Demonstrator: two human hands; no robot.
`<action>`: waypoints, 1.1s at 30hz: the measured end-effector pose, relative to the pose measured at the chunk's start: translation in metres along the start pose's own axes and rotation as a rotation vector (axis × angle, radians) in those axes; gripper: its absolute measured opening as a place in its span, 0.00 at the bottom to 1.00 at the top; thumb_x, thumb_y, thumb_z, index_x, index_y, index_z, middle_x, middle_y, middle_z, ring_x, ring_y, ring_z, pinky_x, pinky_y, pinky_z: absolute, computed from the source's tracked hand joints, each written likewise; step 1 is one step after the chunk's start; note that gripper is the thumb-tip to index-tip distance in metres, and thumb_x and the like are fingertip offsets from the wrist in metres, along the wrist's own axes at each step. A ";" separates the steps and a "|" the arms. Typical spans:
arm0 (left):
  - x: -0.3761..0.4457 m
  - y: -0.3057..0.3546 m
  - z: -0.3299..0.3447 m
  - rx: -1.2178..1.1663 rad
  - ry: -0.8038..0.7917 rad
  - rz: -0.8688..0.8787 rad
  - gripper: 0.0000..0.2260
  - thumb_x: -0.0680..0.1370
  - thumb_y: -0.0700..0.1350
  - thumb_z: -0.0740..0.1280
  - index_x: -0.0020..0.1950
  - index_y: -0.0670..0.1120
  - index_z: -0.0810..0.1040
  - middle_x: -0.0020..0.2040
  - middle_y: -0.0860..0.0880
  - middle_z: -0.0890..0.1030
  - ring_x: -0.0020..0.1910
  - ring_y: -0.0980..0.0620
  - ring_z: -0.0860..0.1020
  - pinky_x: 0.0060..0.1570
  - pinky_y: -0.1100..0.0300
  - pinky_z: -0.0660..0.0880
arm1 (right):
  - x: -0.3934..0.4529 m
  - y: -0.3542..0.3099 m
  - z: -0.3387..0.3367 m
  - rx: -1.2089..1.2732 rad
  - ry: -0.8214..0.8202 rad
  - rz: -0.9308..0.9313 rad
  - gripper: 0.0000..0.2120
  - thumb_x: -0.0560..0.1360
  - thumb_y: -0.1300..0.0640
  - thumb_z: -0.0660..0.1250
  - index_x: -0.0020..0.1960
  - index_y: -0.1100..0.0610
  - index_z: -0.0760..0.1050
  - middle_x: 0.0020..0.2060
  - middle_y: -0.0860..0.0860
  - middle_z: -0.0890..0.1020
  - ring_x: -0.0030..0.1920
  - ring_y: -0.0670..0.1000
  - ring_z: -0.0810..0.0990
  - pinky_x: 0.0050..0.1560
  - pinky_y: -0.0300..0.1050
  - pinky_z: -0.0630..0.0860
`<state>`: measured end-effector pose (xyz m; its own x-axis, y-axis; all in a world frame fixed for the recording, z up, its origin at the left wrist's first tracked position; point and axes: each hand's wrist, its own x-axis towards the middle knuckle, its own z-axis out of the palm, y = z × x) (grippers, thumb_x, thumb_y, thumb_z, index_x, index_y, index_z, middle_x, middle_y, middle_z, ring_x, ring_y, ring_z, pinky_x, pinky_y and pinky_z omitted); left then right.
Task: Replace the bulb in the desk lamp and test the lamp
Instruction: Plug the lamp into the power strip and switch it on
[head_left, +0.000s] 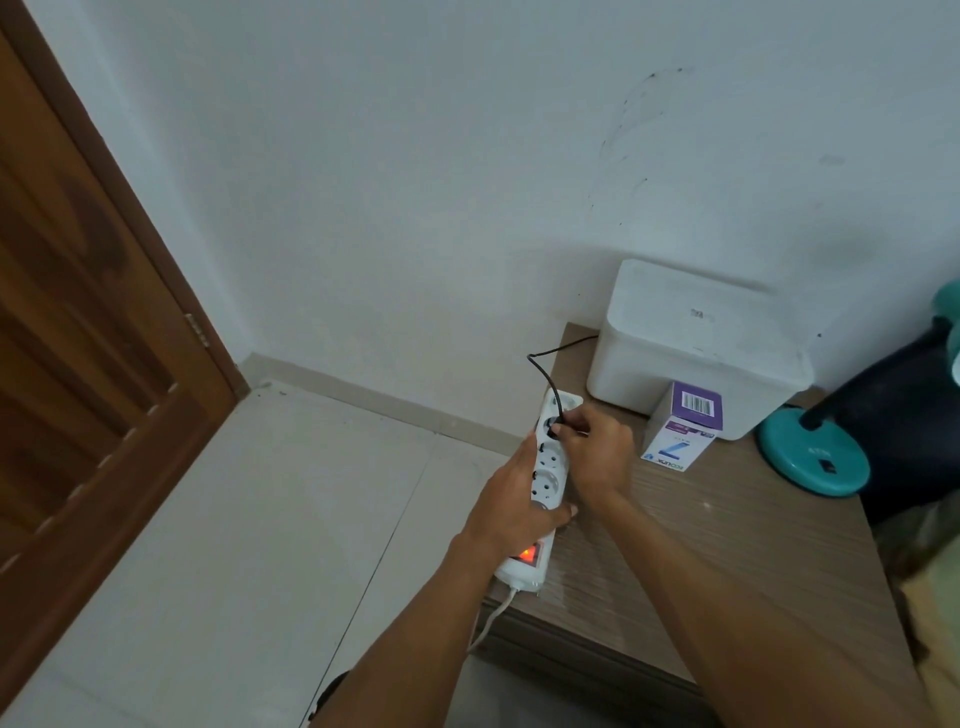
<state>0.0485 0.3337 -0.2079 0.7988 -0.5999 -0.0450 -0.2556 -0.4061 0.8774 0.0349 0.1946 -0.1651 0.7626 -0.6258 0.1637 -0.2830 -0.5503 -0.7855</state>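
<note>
Power strip (540, 486): white, several sockets, lying along the left edge of the wooden table (727, 545), its far end toward the wall. Switch (526, 554) at the near end glows orange-red. A white lead leaves the near end and drops over the table edge.
Left hand (511, 499): wrapped around the middle of the power strip from the left side, thumb across the right edge, gripping the body firmly.
Right hand (597, 447): fingers curled, pinching the black plug (557, 428) at the far socket of the strip. Whether the plug is fully seated cannot be told.
Black cord (545, 369): rises from the plug, loops upward and runs right, behind the white container.
Desk lamp (813, 457): teal round base stands on the table at the right, well apart from the hands; stem rises toward the teal head, cut off at the frame's right edge. Bulb not visible.
Bulb box (680, 434): purple and white carton with barcode, upright, touching the front of the white container, between the hands and the lamp base.
White container (696, 348): lidded, against the wall at the back of the table.
Surroundings: brown wooden door (88, 338) at left, pale tiled floor (260, 519) below.
</note>
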 end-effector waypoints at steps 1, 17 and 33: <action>0.000 0.000 0.000 0.004 0.003 0.000 0.41 0.69 0.57 0.78 0.77 0.54 0.63 0.61 0.53 0.81 0.56 0.55 0.82 0.58 0.52 0.82 | 0.001 0.000 0.001 -0.013 0.003 0.000 0.03 0.72 0.59 0.74 0.46 0.54 0.84 0.39 0.45 0.85 0.40 0.43 0.82 0.43 0.45 0.80; -0.004 0.003 0.001 -0.016 0.010 -0.020 0.40 0.69 0.62 0.75 0.77 0.54 0.65 0.63 0.54 0.81 0.58 0.55 0.82 0.61 0.54 0.80 | 0.002 -0.001 0.001 -0.228 -0.029 -0.036 0.04 0.74 0.55 0.73 0.43 0.56 0.84 0.34 0.49 0.84 0.33 0.48 0.80 0.34 0.49 0.79; -0.012 0.016 -0.002 0.091 0.007 -0.127 0.36 0.75 0.56 0.76 0.78 0.50 0.65 0.65 0.49 0.80 0.58 0.53 0.80 0.58 0.64 0.72 | 0.002 -0.010 -0.026 -0.227 -0.200 -0.004 0.10 0.76 0.55 0.70 0.56 0.54 0.83 0.48 0.51 0.86 0.42 0.46 0.82 0.45 0.43 0.80</action>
<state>0.0358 0.3355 -0.1920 0.8313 -0.5354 -0.1490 -0.2008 -0.5394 0.8178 0.0243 0.1846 -0.1410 0.8568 -0.5149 0.0278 -0.3859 -0.6761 -0.6276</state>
